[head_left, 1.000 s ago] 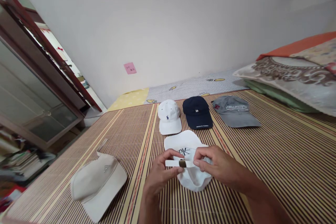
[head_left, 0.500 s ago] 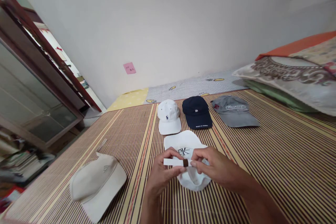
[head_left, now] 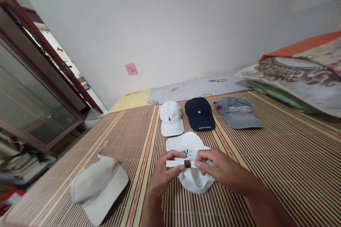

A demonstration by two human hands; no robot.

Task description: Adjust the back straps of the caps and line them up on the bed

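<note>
A white baseball cap [head_left: 186, 141] with dark letters on its front lies in front of me, its brim facing away. Across its rear runs a white strap [head_left: 173, 163] with a brown buckle [head_left: 187, 164]. My left hand [head_left: 166, 170] pinches the strap just left of the buckle, thumb below and fingers above. On the buckle's other side, my right hand [head_left: 213, 165] grips the strap between thumb and forefinger. Both hands partly cover the cap's crown.
Beyond stand a white cap [head_left: 171, 117], a navy cap [head_left: 199, 111] and a grey cap [head_left: 238, 111] in a row. To the left lies a beige cap [head_left: 98, 184]. All rest on a striped mat [head_left: 138, 142]. Pillows [head_left: 298, 81] are at the right, by the wall.
The buckle has shifted slightly to the left and shows more of its face. My left fingertips have drawn a little left, and both hands still hold the strap.
</note>
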